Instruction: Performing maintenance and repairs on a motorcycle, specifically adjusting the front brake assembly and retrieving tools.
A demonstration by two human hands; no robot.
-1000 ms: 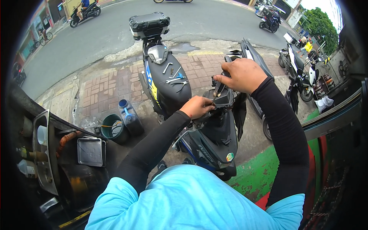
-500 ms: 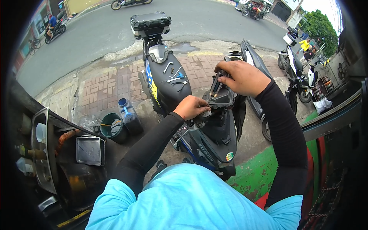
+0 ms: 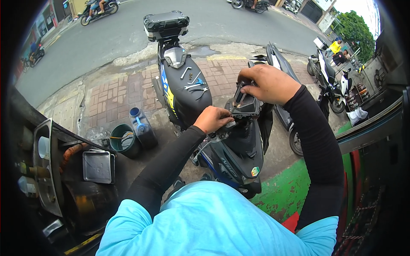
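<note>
A scooter (image 3: 241, 158) stands in front of me, its dark front cover nearest and its black seat (image 3: 181, 100) beyond. My right hand (image 3: 270, 85) is closed around the dark handle of a screwdriver (image 3: 240, 93), its shaft slanting down to the handlebar area. Close to the shaft's lower end, my left hand (image 3: 211, 119) has its thumb and fingers pinched together over the handlebar; what they grip is too small to make out. A dark housing (image 3: 247, 107) sits just under my right hand. On the seat lie a wrench (image 3: 192, 86), pliers (image 3: 200, 92), an angled tool (image 3: 185, 72) and small bolts (image 3: 190, 76).
Left of the scooter stand a blue-grey jug (image 3: 145, 128), a green bucket (image 3: 124, 141) and a metal tray (image 3: 98, 167). Another scooter (image 3: 277, 109) is parked close on the right. A top box (image 3: 166, 25) rises at the scooter's rear, with a road (image 3: 106, 42) behind it.
Both hands and the screwdriver stay in nearly the same place. On the road, motorcycles and riders have moved along. A person in yellow at the far right has shifted slightly.
</note>
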